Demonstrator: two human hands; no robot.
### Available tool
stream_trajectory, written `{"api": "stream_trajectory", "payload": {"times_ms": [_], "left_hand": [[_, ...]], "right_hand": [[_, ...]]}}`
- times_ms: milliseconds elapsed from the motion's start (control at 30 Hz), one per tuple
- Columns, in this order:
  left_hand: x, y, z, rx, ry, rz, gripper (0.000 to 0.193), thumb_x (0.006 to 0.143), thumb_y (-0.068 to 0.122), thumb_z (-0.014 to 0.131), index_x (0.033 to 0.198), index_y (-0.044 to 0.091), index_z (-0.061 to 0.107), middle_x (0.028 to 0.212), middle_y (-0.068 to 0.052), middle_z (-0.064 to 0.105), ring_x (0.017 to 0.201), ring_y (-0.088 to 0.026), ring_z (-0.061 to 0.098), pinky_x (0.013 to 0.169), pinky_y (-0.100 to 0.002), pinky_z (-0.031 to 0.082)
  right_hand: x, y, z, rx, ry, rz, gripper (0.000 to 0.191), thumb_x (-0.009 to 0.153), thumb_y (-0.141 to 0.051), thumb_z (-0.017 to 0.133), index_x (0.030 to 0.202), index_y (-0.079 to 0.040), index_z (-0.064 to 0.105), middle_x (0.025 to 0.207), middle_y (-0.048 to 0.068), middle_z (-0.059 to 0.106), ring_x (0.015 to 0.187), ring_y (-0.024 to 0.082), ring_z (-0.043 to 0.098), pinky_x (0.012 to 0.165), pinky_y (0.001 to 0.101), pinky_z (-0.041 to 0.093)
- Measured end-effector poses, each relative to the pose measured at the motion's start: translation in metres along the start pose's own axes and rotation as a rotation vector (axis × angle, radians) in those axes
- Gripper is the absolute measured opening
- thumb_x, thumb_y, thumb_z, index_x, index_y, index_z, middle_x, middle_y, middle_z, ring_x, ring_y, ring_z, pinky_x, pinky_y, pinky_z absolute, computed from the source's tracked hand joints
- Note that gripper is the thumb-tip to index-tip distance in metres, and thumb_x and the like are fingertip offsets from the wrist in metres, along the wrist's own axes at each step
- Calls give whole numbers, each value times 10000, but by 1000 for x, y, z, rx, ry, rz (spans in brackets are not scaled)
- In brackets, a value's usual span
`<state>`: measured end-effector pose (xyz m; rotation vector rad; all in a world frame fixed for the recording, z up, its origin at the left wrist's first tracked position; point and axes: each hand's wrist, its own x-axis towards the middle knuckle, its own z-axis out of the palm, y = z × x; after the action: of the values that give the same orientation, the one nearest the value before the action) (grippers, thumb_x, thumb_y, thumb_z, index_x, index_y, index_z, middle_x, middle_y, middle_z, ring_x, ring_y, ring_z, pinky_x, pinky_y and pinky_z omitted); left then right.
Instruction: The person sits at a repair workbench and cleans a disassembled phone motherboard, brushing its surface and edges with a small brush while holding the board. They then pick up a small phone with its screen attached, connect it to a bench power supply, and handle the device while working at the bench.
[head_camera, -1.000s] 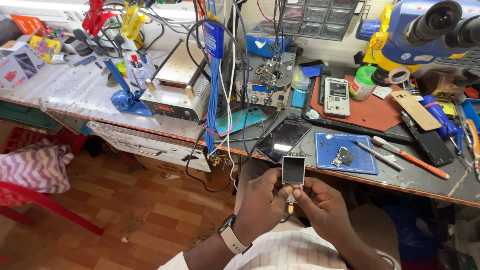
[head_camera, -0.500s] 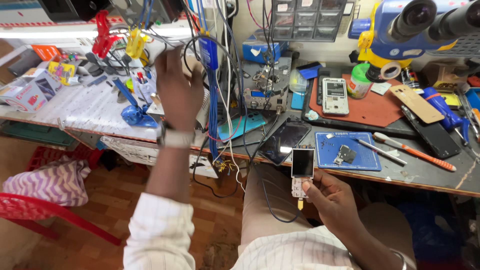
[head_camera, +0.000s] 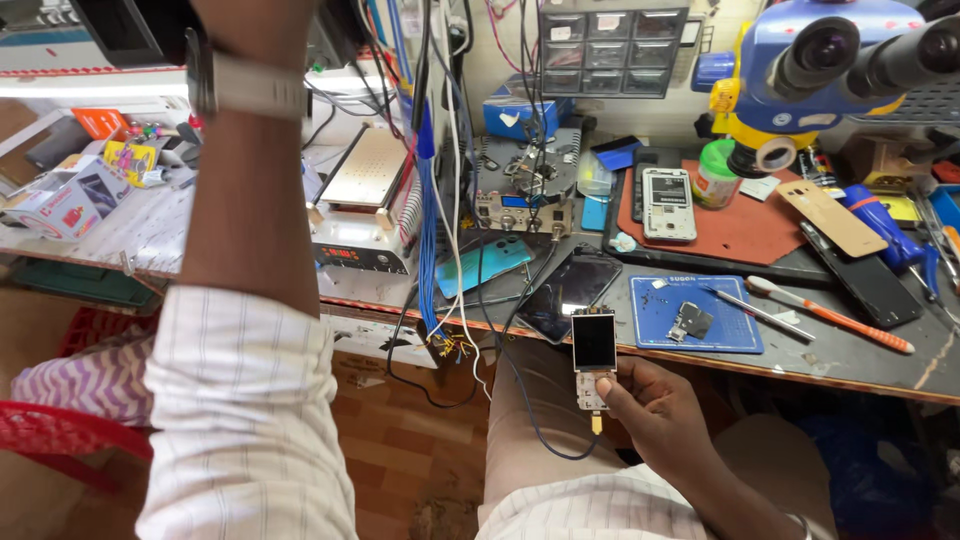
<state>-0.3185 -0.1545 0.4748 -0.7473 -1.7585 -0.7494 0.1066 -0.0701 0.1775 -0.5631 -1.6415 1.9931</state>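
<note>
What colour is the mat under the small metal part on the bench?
Blue mat, seen in the head view.

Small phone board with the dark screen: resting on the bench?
No. The right hand holds the small phone board up in the air in front of the bench edge, over the person's lap.

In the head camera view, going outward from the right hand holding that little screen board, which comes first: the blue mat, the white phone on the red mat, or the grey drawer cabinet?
From the right hand:
1. Blue mat, just above and to its right, at the bench's front edge.
2. White phone, farther back on the red mat.
3. Grey drawer cabinet, farthest, against the back wall.
</note>
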Motion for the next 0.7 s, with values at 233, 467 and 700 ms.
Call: {"api": "stream_trajectory", "payload": {"times_ms": [233,467,700], "left_hand": [[-5,2,6,68,-12,-138,259,1030,210,787,905,24,657,695,-117,615,569,-255,604,526,-399,445],[-110,54,-36,-348,37,97,344,1001,295,814,848,33,652,619,-87,598,493,-198,590,469,-347,447],[-286,153,-126,-1146,-793,-497,296,931,213,757,1145,20,686,949,-63,735,819,-76,684,731,-233,574]], "right_hand": [[-3,-3,-3,-32,-27,-89,282,958,-139,643,1156,53,703,954,82,768,840,91,692,750,257,564],[-8,0,-12,-39,-13,-81,293,967,-138,649,1179,54,711,941,87,766,812,85,655,713,250,524],[-11,-3,-8,-39,-2,-101,301,959,-154,652,1178,47,700,938,76,758,807,78,673,712,246,550]]}}
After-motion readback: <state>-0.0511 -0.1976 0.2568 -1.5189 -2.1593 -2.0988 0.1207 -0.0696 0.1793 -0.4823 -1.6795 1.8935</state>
